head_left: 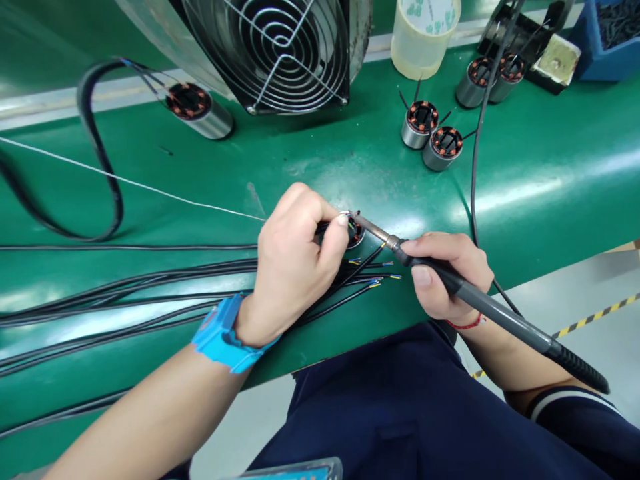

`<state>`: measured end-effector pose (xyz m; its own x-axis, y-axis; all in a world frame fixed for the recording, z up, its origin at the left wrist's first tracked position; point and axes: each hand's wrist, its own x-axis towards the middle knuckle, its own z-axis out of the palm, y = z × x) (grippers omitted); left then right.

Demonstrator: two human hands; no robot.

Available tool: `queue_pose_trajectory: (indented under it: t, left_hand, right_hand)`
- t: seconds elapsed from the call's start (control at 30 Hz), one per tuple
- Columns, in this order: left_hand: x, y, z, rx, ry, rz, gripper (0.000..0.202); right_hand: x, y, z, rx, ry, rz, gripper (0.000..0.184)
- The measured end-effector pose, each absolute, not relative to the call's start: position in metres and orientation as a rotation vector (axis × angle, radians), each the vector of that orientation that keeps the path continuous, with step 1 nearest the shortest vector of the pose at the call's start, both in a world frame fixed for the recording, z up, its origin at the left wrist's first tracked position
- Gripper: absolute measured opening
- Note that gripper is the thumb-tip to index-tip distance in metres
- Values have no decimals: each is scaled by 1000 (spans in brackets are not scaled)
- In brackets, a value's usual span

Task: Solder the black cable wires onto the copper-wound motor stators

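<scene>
My left hand (293, 257) is closed in a pinch around a small motor stator (355, 233) with copper windings, mostly hidden behind the fingers, on the green bench (310, 153). A thin solder wire (125, 181) runs in from the far left to that hand. My right hand (447, 273) grips a grey soldering iron (470, 297) like a pen, and its metal tip touches the top of the stator. A blue wrist strap (225, 333) sits on my left wrist. Several black cables (125, 293) with stripped coloured ends lie under the left hand.
A metal-grilled fan (275, 47) stands at the back. One stator (197, 110) lies at back left and several more stators (433, 133) stand at back right. A tape roll (425, 33) and a blue bin (607, 40) sit far right. The bench edge runs near my lap.
</scene>
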<state>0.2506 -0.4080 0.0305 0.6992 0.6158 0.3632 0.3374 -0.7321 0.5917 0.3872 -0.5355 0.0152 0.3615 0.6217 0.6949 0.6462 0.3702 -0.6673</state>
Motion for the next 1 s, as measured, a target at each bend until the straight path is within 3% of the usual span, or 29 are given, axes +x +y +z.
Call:
queue_pose_trajectory:
  t: [1.0]
  left_hand:
    - [249, -407, 29, 2438, 699, 773, 25]
  right_hand:
    - [388, -535, 14, -1260, -1274, -59, 11]
